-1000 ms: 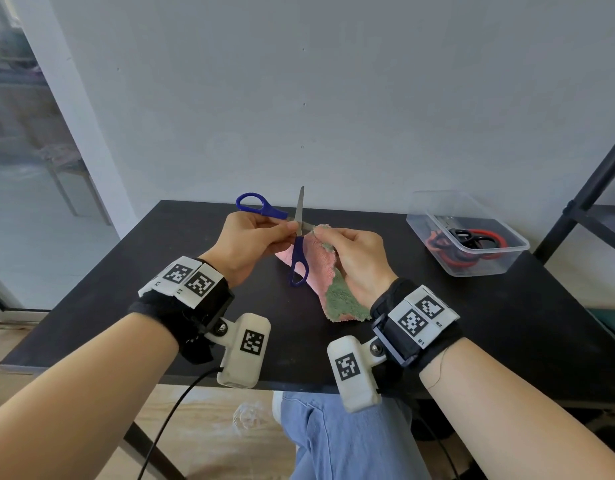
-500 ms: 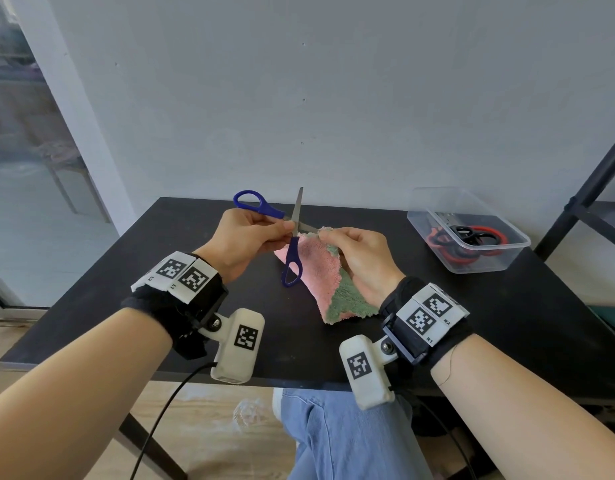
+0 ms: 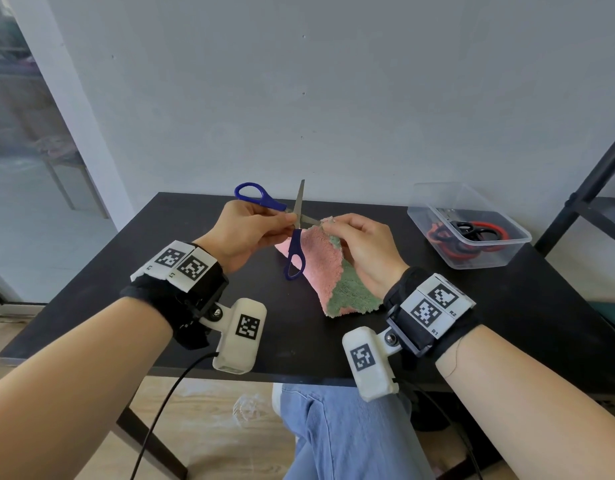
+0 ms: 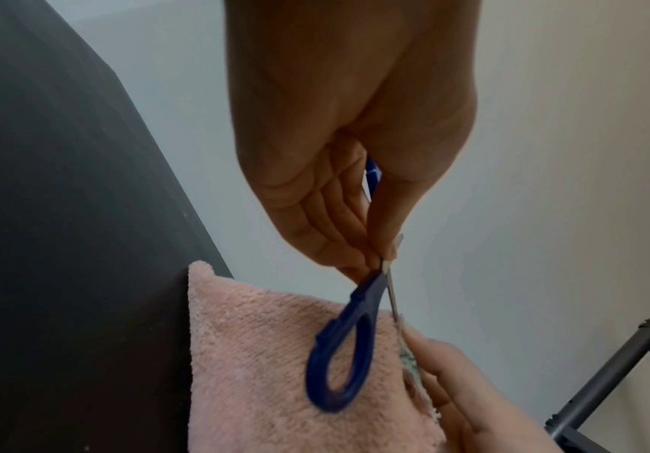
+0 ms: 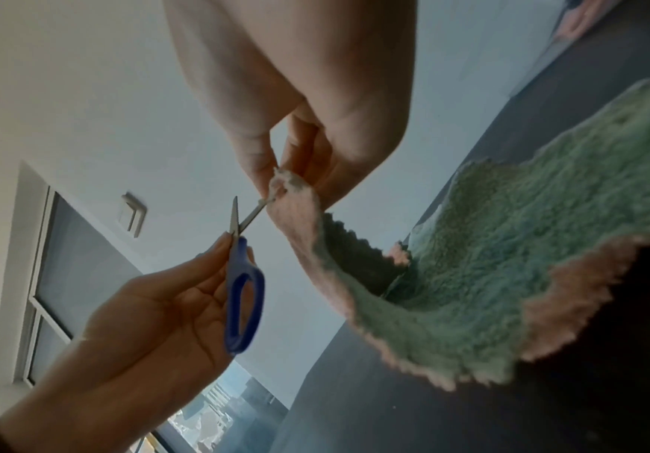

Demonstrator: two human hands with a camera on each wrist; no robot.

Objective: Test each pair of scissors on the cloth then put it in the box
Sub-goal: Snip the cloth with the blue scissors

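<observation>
Mid-frame, the blue scissors (image 3: 294, 233) are pinched near the pivot by the left hand (image 3: 245, 233), blades spread, against the cloth (image 3: 320, 268) edge pinched by the right hand (image 3: 365, 251); closing the blades is judged next.

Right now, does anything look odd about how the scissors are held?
Yes. The left hand pinches the blue scissors near the pivot, no fingers in the loops, blades wide open at the cloth edge.

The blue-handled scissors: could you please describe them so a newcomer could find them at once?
Look above the middle of the black table, between the two hands. The left hand holds the blue-handled scissors open against the cloth. The other scissors, red and black, lie in the clear box.
</observation>
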